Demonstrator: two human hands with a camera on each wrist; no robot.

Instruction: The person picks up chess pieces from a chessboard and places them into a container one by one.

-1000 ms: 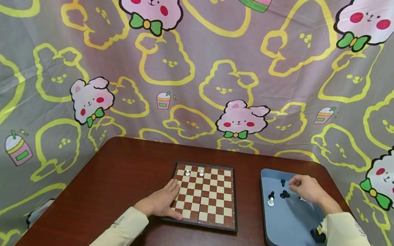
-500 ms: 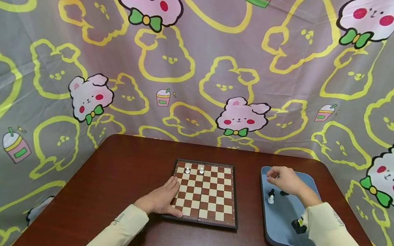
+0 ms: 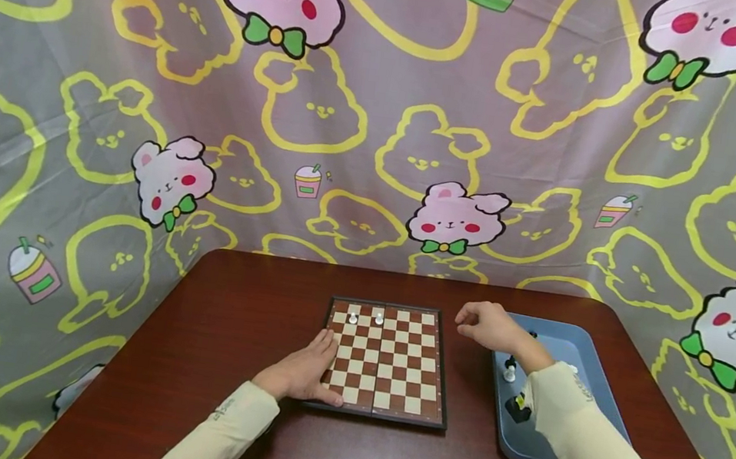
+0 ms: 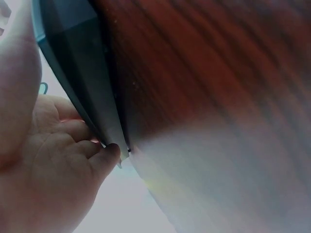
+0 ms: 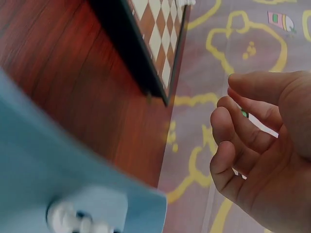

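A folding chessboard (image 3: 378, 366) lies flat on the table, with a white pawn (image 3: 352, 318) and another white chess piece (image 3: 379, 319) standing near its far edge. My left hand (image 3: 301, 368) rests on the board's near left corner, thumb along the front and fingers up the left side. In the left wrist view its fingers touch the dark board edge (image 4: 82, 63). My right hand (image 3: 491, 327) hovers between board and tray. The right wrist view shows bent fingers (image 5: 223, 124) and the thumb tip close to the forefinger; whether a small piece is pinched there cannot be seen.
To the right stands a blue tray (image 3: 595, 414) partly under my right forearm. In it are a white chess piece (image 3: 510, 372), a black chess piece (image 3: 510, 361) and a black object with yellow (image 3: 517, 407). A patterned curtain (image 3: 365, 144) hangs behind the brown table (image 3: 244, 322).
My right hand has travelled left from above the tray's far part, past its left rim, toward the board. The left hand and the two pieces on the board have stayed in place.
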